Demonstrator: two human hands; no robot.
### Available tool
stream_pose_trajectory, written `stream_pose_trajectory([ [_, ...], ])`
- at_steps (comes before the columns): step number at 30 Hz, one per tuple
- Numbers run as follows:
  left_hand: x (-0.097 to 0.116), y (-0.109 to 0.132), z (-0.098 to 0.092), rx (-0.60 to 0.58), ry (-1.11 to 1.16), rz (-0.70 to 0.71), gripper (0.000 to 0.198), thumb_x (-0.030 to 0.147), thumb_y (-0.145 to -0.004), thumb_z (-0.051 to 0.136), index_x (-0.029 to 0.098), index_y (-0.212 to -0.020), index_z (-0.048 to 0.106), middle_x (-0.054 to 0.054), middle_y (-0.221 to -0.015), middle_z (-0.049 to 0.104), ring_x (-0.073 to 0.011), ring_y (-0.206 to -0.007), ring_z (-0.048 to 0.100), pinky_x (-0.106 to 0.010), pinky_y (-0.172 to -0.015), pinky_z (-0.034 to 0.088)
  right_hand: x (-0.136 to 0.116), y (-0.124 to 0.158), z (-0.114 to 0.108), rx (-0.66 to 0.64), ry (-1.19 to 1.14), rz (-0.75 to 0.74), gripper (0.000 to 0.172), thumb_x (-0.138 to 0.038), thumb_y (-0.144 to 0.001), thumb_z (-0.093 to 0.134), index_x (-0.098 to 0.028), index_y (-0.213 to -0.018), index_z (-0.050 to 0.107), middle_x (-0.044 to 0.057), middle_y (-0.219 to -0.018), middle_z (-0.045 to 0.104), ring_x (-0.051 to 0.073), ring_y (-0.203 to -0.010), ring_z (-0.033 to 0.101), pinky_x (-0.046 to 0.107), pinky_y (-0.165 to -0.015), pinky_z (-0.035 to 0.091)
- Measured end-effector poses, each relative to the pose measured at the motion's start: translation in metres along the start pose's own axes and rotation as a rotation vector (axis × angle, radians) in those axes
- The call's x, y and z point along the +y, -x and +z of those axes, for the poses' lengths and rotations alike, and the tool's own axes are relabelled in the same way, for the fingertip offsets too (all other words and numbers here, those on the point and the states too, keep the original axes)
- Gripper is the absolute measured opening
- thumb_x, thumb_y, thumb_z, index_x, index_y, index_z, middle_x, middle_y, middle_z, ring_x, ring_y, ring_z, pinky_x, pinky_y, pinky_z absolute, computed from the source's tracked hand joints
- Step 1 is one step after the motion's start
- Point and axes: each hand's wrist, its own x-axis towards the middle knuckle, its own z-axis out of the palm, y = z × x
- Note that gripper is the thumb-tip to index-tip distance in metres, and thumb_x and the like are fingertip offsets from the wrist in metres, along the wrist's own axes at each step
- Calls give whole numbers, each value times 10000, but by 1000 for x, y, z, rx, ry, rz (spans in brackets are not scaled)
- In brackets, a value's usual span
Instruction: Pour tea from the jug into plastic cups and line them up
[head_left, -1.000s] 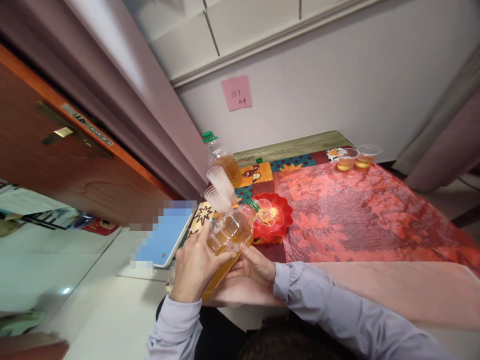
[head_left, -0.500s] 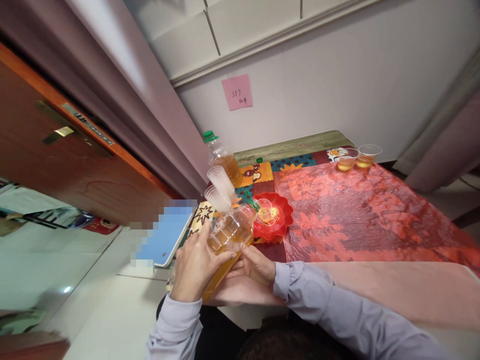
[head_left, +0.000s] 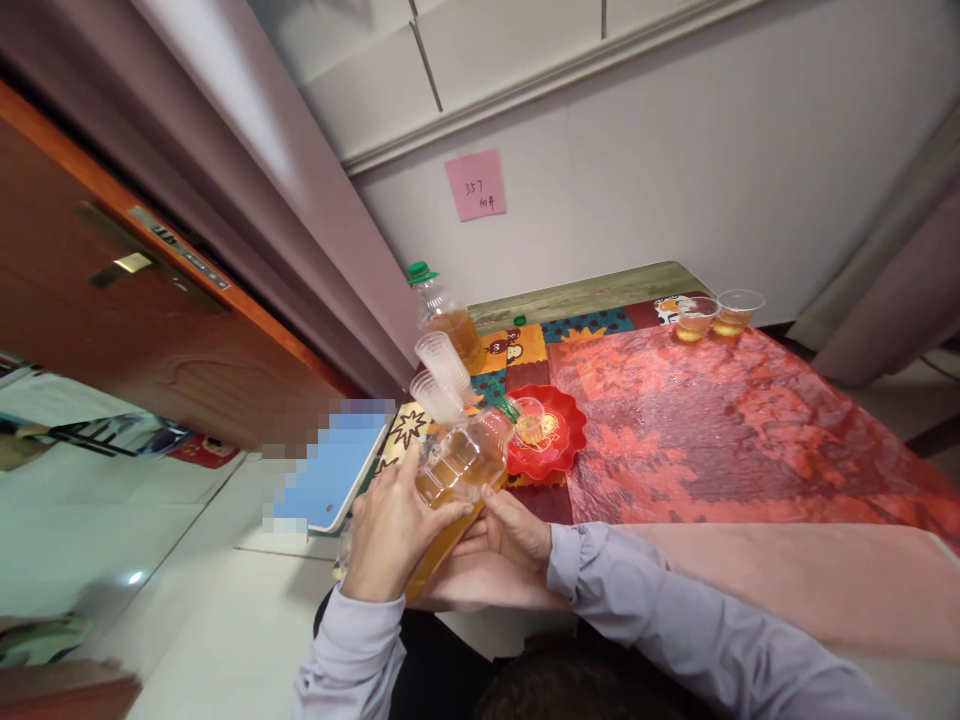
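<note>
Tilted toward the red scalloped tray [head_left: 574, 455], a large clear bottle of amber liquid [head_left: 465, 465] is between my two hands. My left hand [head_left: 391, 525] grips its near left side, with the thumb across it. My right hand [head_left: 506, 528] holds its lower right side. The bottle's mouth is at a clear plastic cup [head_left: 529, 420] on the tray, which has some yellowish liquid in it. Something green lies by the mouth at the tray's left edge. Stacked clear cups [head_left: 441, 375] stand just behind the bottle.
A second amber bottle [head_left: 454, 325] with a green cap stands at the back left. A small green cap [head_left: 520, 321] lies near it. Two cups with liquid [head_left: 696, 322] stand at the far right of the table. A blue board [head_left: 337, 470] is at the left.
</note>
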Motion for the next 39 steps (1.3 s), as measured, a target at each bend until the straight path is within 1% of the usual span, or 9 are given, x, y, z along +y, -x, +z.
stream_pose_trajectory([
  [4, -2, -1, 3, 5, 8, 4, 1023, 666, -816, 747, 222, -1649, 353, -168, -1375, 719, -366, -1276, 677, -444, -975, 531, 0, 0, 0, -3, -3, -15, 820, -792, -890, 699, -220, -1462, 566, 126, -1257, 759, 223, -960, 772, 424, -913, 610],
  [10, -1, -2, 4, 6, -6, -18, 1047, 671, -800, 766, 235, -1655, 349, -169, -1417, 702, -368, -1311, 665, -442, -988, 534, 1, -2, -1, 7, -19, -8, 840, -795, -854, 740, -219, -1443, 578, 106, -1201, 776, 214, -930, 779, 406, -890, 622],
  [14, 0, -2, 2, 7, 3, -17, 1044, 665, -795, 777, 214, -1647, 376, -178, -1401, 708, -374, -1297, 673, -456, -985, 543, 1, -2, -1, -2, -21, -7, 827, -799, -845, 744, -216, -1415, 610, 112, -1223, 775, 210, -927, 780, 394, -884, 626],
  [18, -2, -2, 5, 30, -9, -10, 1035, 668, -772, 797, 216, -1623, 419, -163, -1347, 736, -362, -1249, 698, -439, -966, 549, 1, -1, -1, 9, -20, 0, 831, -806, -841, 742, -228, -1421, 601, 100, -1202, 780, 215, -923, 780, 406, -891, 624],
  [24, -5, -2, 9, 67, 5, 4, 1061, 681, -760, 803, 215, -1630, 413, -172, -1407, 713, -379, -1285, 685, -454, -967, 560, 0, -1, -1, 5, -9, -3, 834, -811, -854, 723, -233, -1437, 573, 101, -1188, 782, 225, -953, 782, 420, -914, 614],
  [27, -4, -2, 8, 50, 7, 5, 1064, 681, -769, 797, 205, -1636, 404, -182, -1395, 713, -387, -1277, 688, -471, -978, 558, 0, -1, -1, 7, -14, -2, 839, -811, -847, 730, -230, -1431, 571, 100, -1187, 784, 223, -952, 784, 418, -913, 615],
  [32, -4, -2, 8, 21, 5, -13, 1070, 678, -787, 785, 214, -1656, 366, -181, -1432, 693, -390, -1317, 663, -476, -995, 547, -1, 0, 1, 12, -19, 0, 851, -812, -829, 749, -220, -1418, 587, 99, -1213, 779, 211, -942, 785, 393, -896, 621],
  [39, -5, -3, 9, 21, 19, -17, 1061, 646, -785, 804, 237, -1659, 363, -168, -1464, 681, -389, -1344, 649, -478, -1007, 546, 0, 0, 0, 17, -8, -1, 863, -816, -840, 734, -220, -1441, 565, 102, -1204, 778, 221, -952, 784, 406, -896, 615],
])
